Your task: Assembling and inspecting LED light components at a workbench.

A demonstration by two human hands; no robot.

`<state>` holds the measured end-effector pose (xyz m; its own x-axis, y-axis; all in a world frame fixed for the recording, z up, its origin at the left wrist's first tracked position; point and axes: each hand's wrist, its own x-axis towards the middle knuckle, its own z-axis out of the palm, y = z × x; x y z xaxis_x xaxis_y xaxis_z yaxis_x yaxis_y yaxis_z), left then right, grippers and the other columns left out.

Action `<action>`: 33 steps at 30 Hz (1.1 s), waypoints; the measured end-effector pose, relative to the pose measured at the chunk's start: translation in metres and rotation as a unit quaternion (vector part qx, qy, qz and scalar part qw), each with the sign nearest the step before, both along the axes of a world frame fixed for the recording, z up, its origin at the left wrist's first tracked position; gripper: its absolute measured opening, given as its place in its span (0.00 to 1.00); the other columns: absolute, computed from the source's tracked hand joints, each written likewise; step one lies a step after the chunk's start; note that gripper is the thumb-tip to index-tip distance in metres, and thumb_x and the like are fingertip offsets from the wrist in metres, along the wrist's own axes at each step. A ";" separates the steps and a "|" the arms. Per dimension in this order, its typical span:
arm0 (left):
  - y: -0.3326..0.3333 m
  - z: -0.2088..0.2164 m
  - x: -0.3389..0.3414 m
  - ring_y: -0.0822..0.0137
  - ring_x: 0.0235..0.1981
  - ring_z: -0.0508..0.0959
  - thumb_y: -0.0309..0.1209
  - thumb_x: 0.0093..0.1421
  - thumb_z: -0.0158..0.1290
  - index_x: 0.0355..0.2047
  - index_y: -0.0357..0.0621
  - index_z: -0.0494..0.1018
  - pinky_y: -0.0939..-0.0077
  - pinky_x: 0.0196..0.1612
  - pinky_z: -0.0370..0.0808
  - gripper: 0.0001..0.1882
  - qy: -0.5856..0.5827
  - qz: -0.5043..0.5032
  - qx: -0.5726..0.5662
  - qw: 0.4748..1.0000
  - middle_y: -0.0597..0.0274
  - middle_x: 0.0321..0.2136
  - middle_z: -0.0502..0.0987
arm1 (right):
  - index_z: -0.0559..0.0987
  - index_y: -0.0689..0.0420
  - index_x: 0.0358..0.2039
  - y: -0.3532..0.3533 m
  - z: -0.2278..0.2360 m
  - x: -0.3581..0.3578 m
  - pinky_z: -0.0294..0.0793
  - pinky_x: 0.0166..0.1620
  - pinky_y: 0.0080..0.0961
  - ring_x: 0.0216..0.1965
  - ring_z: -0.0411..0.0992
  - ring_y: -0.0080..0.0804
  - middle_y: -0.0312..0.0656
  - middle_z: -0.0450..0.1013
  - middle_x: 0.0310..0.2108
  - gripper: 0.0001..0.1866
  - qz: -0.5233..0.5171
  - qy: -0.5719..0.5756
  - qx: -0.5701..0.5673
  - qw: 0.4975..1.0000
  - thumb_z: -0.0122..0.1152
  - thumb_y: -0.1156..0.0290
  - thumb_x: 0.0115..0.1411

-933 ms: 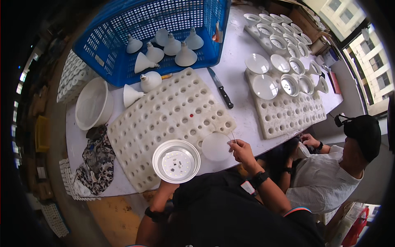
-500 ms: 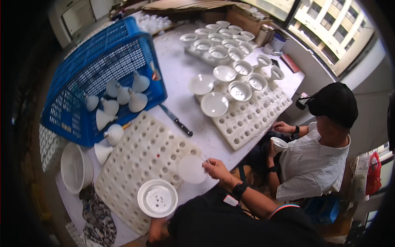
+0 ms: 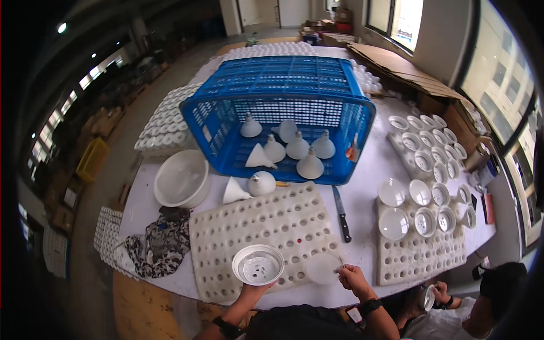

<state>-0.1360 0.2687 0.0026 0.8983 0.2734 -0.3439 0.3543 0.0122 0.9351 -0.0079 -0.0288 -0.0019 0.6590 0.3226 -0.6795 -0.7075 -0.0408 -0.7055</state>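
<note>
My left hand (image 3: 255, 290) is closed under a white round lamp housing (image 3: 242, 272), holding it tilted up above the foam board (image 3: 226, 229). Several small dark holes or parts show in the middle of the housing. To its right, my right hand (image 3: 352, 279) pinches the edge of a thin translucent disc (image 3: 323, 268) over the board's near right corner. A fine thread-like piece stands up by those fingertips; what it is I cannot make out. A small red dot (image 3: 299, 241) marks the board.
A blue basket (image 3: 277, 105) lies on its side with white bulb-shaped lamps (image 3: 310, 165) inside. Around the board are a white basin (image 3: 181, 180), a camouflage cloth (image 3: 164, 243) and a knife (image 3: 341, 215). Right, a second board (image 3: 422, 260) carries several lamp cups; a co-worker (image 3: 470, 311) sits beyond.
My view has swung left and up, bringing the basket to the middle and the co-worker to the lower right corner. Both hands keep their holds on the housing and disc.
</note>
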 end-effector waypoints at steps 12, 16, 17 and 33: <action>0.053 0.037 -0.027 0.68 0.50 0.70 0.29 0.48 0.64 0.51 0.41 0.66 0.71 0.53 0.68 0.30 0.016 0.058 0.016 0.998 0.60 0.47 0.72 | 0.71 0.61 0.49 0.275 0.153 0.074 0.46 0.14 0.12 0.11 0.51 0.11 0.32 0.65 0.21 0.21 0.337 -0.171 0.165 0.911 0.50 0.58 0.63; 0.057 0.034 -0.064 0.68 0.50 0.70 0.30 0.47 0.64 0.51 0.41 0.66 0.71 0.53 0.68 0.31 0.008 0.003 0.051 0.999 0.60 0.48 0.72 | 0.74 0.61 0.46 0.269 0.150 0.042 0.46 0.15 0.12 0.13 0.51 0.09 0.29 0.65 0.21 0.23 0.452 -0.141 0.170 0.864 0.51 0.53 0.62; 0.056 0.030 -0.065 0.68 0.50 0.70 0.30 0.47 0.64 0.51 0.41 0.66 0.71 0.53 0.68 0.31 0.002 -0.021 0.055 0.998 0.60 0.48 0.72 | 0.76 0.60 0.43 0.256 0.139 0.038 0.47 0.16 0.12 0.14 0.51 0.09 0.27 0.64 0.20 0.23 0.471 -0.102 0.180 0.857 0.51 0.51 0.62; 0.027 0.088 -0.003 0.60 0.60 0.58 0.51 0.43 0.64 0.65 0.42 0.36 0.64 0.61 0.56 0.61 -0.174 -0.121 -0.231 0.950 0.50 0.60 0.52 | 0.71 0.63 0.47 0.129 0.114 -0.046 0.58 0.25 0.16 0.21 0.58 0.13 0.28 0.63 0.19 0.16 0.133 -0.237 0.002 0.962 0.53 0.70 0.59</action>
